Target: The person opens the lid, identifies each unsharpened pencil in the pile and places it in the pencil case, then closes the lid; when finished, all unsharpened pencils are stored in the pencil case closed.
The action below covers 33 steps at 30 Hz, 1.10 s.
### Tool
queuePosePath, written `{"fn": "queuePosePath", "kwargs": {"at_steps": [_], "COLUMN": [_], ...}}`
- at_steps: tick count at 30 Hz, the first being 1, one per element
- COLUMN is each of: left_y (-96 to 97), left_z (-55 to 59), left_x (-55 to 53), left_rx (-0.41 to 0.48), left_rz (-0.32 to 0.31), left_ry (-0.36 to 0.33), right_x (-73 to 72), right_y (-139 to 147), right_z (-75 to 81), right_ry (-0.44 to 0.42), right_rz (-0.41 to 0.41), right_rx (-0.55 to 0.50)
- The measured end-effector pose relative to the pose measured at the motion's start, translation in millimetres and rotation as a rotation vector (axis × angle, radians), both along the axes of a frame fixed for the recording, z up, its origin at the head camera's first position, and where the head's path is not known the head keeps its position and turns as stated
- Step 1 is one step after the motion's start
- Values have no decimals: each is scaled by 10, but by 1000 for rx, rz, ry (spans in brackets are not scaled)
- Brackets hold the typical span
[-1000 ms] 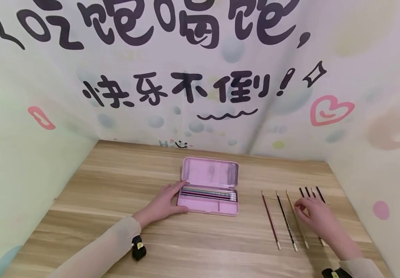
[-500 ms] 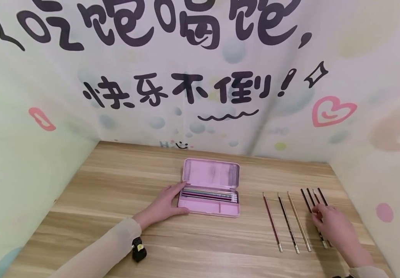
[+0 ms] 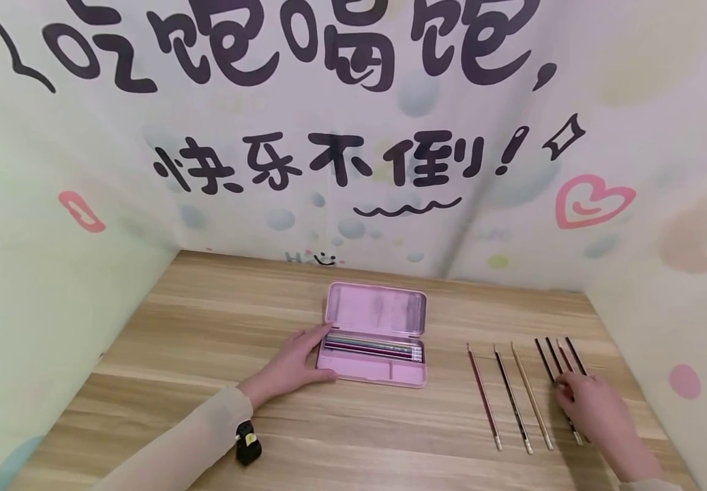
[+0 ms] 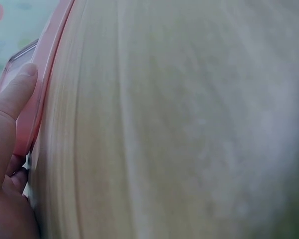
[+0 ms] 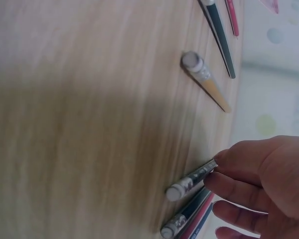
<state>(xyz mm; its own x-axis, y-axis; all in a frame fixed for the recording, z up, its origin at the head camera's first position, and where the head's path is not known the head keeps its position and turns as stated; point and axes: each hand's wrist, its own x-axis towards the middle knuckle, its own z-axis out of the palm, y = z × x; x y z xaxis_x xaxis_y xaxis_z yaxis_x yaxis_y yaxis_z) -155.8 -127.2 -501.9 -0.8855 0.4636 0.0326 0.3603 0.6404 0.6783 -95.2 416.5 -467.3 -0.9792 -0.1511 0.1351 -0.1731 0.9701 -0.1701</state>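
Note:
My left hand (image 3: 286, 365) holds the left end of a pink pencil case (image 3: 353, 367), its thumb on the front corner and its fingers at the back. The case's lid (image 3: 378, 307) is up, and several pencils (image 3: 371, 346) lie in the rear compartment. In the left wrist view the thumb rests on the case's rim (image 4: 40, 94). At the right, my right hand (image 3: 598, 409) pinches a dark patterned pencil (image 5: 192, 180) between thumb and forefinger. Other pencils (image 5: 177, 224) lie close beside it, partly under the hand.
Left of the right hand, a red pencil (image 3: 483, 395), a black pencil (image 3: 513, 399) and a wood-coloured pencil (image 3: 533, 397) lie apart in a row on the wooden table (image 3: 390, 443). A printed cloth wall (image 3: 255, 218) stands behind the table.
My right hand has moved right, from beside the wood-coloured pencil to the dark pencils, and now pinches the leftmost of them. The left hand has stayed on the case.

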Motion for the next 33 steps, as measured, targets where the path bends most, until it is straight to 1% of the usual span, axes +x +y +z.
{"fn": "queuePosePath", "kwargs": {"at_steps": [3,6,10,18,27,33], "left_y": [-20,-11,-18,-20,-11,-5], "left_z": [-3,-26,-36,-13,-4,2], "left_x": [-5,-8,-6,-3,-9,-6], "left_rx": [3,16,28,16,10,17], "left_rz": [-11,-15,-3,-15,-20,-14], "left_ry": [3,3,-3,-9,5,-9], "right_x": [-23,4,-8,-53,-102,-107], "right_y": [-20,-19,-48,-74,-121,-190], "right_z": [-1,2,28,40,29,66], "right_ry": [-33,-62,-73,-100,-92,-75], "right_rz": [-7,-24,-27,-40,-31,-35], "right_rx": [0,-4,-7,-15,8,18]}}
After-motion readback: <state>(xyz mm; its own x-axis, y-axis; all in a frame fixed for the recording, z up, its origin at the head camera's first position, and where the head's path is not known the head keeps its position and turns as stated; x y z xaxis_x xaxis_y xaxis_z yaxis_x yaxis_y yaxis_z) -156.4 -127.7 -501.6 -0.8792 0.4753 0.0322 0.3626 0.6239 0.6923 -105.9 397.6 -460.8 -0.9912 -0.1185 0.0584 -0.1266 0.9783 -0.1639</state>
